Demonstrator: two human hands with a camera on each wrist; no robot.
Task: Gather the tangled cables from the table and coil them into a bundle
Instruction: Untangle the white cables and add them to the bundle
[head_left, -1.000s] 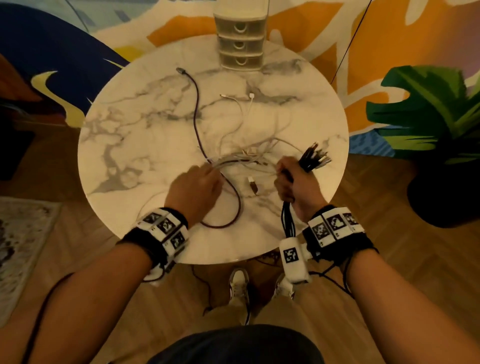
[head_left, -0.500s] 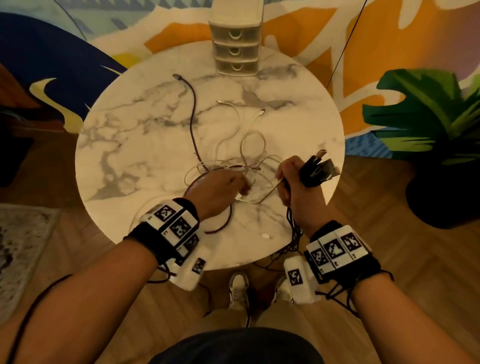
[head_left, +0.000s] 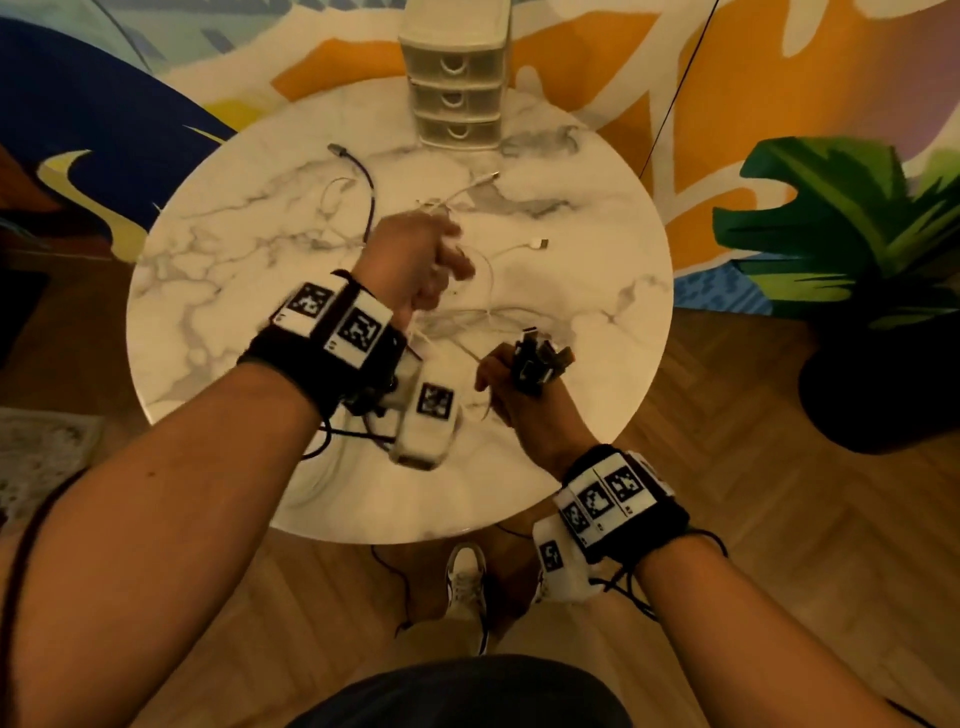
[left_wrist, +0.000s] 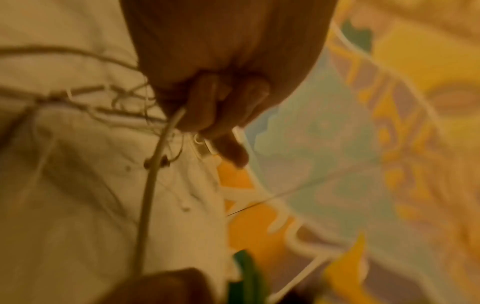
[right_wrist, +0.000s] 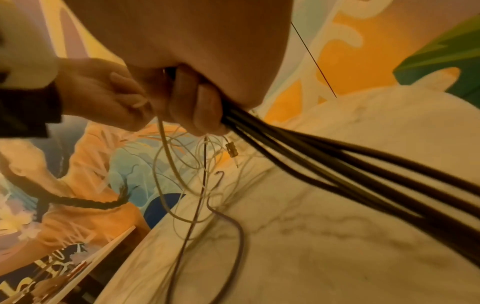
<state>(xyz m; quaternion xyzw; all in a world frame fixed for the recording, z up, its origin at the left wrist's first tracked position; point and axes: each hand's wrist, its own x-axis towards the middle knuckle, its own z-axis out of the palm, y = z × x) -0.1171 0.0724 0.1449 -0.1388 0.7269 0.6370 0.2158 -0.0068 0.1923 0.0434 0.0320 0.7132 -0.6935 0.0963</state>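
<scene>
Thin white cables (head_left: 488, 317) lie tangled on the round marble table (head_left: 218, 270), and a dark purple cable (head_left: 370, 197) curves toward the table's back left. My left hand (head_left: 415, 260) is raised over the table's middle and grips several white cables (left_wrist: 155, 168) that hang from its fist. My right hand (head_left: 519, 395) is near the front right edge, fist closed round a bundle of black cables (right_wrist: 350, 164); their plugs (head_left: 537, 358) stick up above it. A white cable (right_wrist: 166, 154) also runs from this fist. A white USB plug (head_left: 537, 243) lies loose beyond the hands.
A small beige drawer unit (head_left: 454, 78) stands at the table's far edge. A potted green plant (head_left: 857, 249) sits on the floor to the right. A painted wall lies behind, wood floor and my shoes (head_left: 465, 582) below the table's near edge.
My left hand has risen from the table's front toward the middle, lifting white cables with it. My right hand, still holding the black bundle, has shifted nearer to me. The purple cable's loop has shifted.
</scene>
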